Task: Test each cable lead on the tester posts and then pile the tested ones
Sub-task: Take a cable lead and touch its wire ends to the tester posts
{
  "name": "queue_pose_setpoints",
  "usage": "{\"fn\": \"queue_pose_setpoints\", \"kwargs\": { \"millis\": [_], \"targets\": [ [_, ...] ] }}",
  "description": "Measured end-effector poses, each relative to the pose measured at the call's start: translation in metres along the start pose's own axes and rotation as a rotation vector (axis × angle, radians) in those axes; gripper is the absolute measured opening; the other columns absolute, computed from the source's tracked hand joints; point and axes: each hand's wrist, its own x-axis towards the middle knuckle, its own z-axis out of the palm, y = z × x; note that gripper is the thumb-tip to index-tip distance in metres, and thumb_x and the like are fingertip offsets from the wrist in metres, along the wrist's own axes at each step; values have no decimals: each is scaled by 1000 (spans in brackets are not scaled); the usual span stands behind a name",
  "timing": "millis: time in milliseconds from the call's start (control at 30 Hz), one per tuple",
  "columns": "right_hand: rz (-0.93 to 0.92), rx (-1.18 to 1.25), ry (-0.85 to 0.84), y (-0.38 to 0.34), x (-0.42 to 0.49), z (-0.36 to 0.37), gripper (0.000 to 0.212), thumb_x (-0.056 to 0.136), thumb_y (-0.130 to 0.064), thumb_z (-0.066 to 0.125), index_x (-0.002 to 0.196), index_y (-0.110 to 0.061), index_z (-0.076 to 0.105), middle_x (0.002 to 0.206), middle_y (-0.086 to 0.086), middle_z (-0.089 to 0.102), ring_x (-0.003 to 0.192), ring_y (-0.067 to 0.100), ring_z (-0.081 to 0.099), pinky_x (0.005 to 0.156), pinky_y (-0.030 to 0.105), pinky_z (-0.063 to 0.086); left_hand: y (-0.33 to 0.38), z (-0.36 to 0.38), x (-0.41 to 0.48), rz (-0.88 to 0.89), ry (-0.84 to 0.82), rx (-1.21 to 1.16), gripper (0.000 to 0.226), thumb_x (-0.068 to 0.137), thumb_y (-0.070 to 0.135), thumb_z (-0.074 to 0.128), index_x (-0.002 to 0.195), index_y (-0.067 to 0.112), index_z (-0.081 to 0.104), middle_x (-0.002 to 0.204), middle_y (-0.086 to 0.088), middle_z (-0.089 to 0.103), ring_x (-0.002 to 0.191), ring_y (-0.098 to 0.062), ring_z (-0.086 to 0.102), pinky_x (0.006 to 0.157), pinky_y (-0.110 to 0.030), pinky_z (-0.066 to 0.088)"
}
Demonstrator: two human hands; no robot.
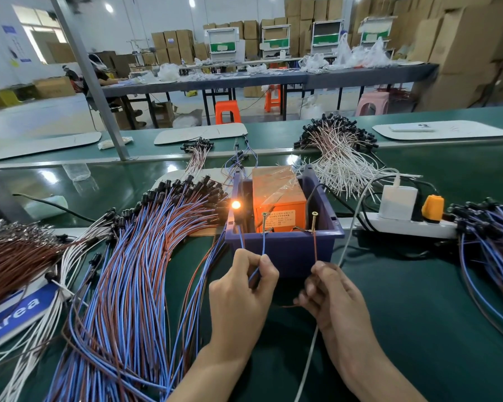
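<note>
Pinching the blue wire (263, 245) in my left hand (238, 291) up to the left post (264, 220) and the brown wire (315, 248) in my right hand (328, 294) up to the right post (313, 220), I bridge the tester (279, 198) so its circuit closes, which I judge is why the lamp (235, 204) glows.

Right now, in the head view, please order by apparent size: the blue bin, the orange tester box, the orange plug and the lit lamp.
Largest to smallest:
blue bin
orange tester box
orange plug
lit lamp
The bin hides part of the box; its visible part alone outsizes the plug.
</note>
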Motion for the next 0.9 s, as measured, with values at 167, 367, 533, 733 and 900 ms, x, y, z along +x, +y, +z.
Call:
{"fn": "queue_pose_setpoints", "kwargs": {
  "millis": [167,367,533,733,900],
  "targets": [
    [-1,0,8,-2,-1,0,32,99,-22,55,69,-27,67,64,4,54,60,16,56,62,29,56,0,1,0,-3,4,3,22,99,32,53,80,24,47,56,12,47,45,-11,46,43,-31,40],
    [-3,-16,23,-2,-6,3,35,100,-20,54,69,-27,68,64,6,55,60,20,57,61,27,56,1,-2,-2,22,-4,-69,21,102,40,48,84,31,44,63,7,50,46,-11,45,43,-28,37],
    [-52,-57,-81,-2,-13,6,19,83,-40,67,81,-21,69,81,11,68,77,23,68,72,28,58,6,-2,-6,166,-154,-72,19,105,39,44,94,26,51,67,17,43,49,5,39,49,-9,31],
    [7,21,-166,-4,-15,8,27,82,-37,69,92,-12,70,94,18,70,88,25,69,78,31,59,7,2,-7,231,-216,-48,15,106,36,48,101,23,55,86,14,47,59,0,44,48,-14,36],
    [62,43,-265,-6,-16,9,44,87,-35,65,108,3,59,103,23,72,94,30,71,81,33,58,7,1,-7,144,-186,-115,16,104,41,52,106,27,60,88,18,46,65,5,51,59,-6,36]
  ]
}}
